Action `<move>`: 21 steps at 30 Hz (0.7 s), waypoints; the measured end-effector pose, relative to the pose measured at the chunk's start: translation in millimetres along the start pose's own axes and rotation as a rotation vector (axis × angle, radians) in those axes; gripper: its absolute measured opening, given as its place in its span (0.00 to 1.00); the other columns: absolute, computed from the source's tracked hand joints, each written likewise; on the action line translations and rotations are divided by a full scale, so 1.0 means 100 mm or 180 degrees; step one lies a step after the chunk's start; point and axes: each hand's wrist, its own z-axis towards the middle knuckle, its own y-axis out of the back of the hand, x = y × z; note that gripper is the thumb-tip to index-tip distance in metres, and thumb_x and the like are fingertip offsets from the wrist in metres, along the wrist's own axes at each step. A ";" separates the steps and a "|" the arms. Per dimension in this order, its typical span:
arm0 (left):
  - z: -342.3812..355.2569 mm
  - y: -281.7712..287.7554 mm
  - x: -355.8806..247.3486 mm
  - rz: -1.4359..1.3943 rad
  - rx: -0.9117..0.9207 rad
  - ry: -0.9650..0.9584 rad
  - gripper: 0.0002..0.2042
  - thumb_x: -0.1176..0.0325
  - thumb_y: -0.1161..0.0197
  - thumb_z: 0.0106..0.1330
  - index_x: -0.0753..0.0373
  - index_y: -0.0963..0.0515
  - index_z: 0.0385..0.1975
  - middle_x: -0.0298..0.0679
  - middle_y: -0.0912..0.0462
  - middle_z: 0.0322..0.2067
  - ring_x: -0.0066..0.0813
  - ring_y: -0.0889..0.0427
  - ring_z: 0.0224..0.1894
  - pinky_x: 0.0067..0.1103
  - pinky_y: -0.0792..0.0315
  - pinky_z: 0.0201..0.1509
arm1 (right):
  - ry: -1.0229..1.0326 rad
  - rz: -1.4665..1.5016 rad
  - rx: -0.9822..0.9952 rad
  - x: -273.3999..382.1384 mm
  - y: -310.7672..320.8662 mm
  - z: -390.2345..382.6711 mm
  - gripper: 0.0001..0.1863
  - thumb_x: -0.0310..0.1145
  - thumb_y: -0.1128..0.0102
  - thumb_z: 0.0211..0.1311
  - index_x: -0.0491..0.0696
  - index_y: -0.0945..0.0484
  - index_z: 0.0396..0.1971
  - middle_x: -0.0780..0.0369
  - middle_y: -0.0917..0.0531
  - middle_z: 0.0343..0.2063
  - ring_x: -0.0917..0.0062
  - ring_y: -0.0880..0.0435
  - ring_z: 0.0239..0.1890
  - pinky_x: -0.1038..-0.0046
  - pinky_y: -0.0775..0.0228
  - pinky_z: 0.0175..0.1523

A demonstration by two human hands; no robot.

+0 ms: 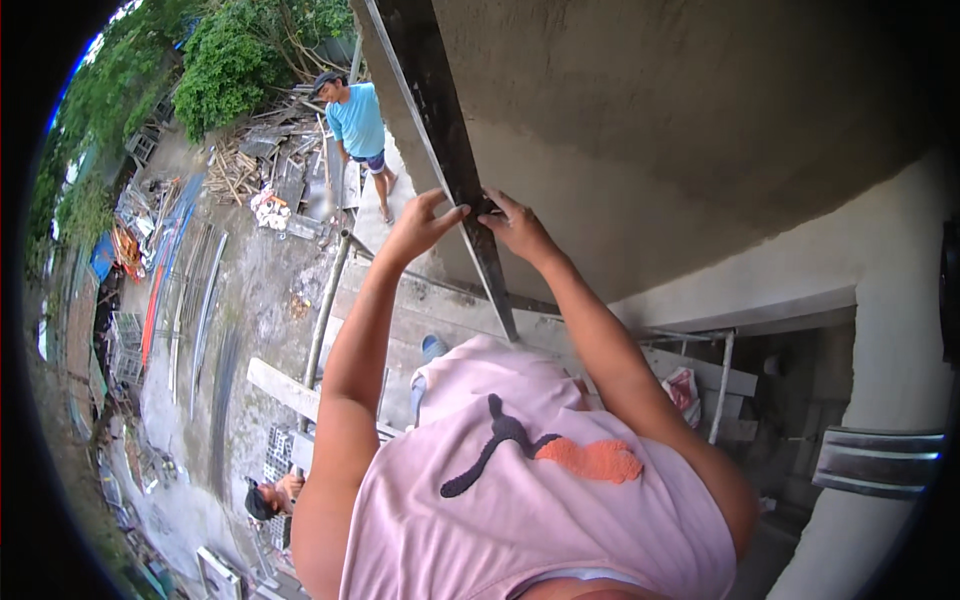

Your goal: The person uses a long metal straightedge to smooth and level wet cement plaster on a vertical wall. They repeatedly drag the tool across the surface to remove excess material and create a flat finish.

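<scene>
A long, straight, dark bar (430,90) with a pale narrow edge runs from the top of the view down to a point in front of my shirt. It lies along the left edge of a grey-brown plastered wall (640,130), whose lower part looks darker and damp. My left hand (428,224) pinches the bar's pale edge between thumb and fingers. From the other side, my right hand (517,226) grips the same bar at about the same height, its fingertips partly hidden against it. Both arms are stretched out in front of me.
Planks (283,388) and a metal pole (328,310) stand just left of me, above a littered yard with a timber pile (237,172). A person in a blue shirt (357,122) stands beyond; another in a dark cap (262,500) is lower left. A wall opening (790,390) lies right.
</scene>
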 end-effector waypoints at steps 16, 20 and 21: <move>-0.06 0.03 -0.21 -0.0339 -0.0346 -0.0174 0.15 0.61 0.34 0.59 0.69 0.21 0.36 0.49 0.25 0.22 0.28 0.31 0.21 0.28 0.33 0.28 | 0.0046 -0.0728 0.0127 0.00 0.00 -0.09 0.25 0.34 0.33 0.53 0.42 0.29 0.51 0.52 0.20 0.41 0.59 0.18 0.38 0.66 0.25 0.43; -0.05 -0.01 -0.07 -0.0348 -0.0386 -0.0214 0.15 0.61 0.34 0.58 0.68 0.21 0.37 0.48 0.25 0.20 0.27 0.32 0.20 0.28 0.34 0.27 | 0.0351 -0.0793 -0.0044 0.00 0.00 -0.10 0.26 0.33 0.34 0.53 0.42 0.30 0.51 0.51 0.21 0.43 0.58 0.19 0.43 0.65 0.26 0.44; -0.04 -0.03 -0.03 -0.0404 -0.0395 -0.0233 0.15 0.61 0.34 0.58 0.68 0.21 0.37 0.48 0.25 0.20 0.27 0.32 0.20 0.27 0.34 0.27 | 0.0256 -0.0748 -0.0040 0.02 0.00 -0.12 0.26 0.33 0.34 0.53 0.42 0.30 0.52 0.51 0.21 0.44 0.57 0.19 0.43 0.65 0.26 0.45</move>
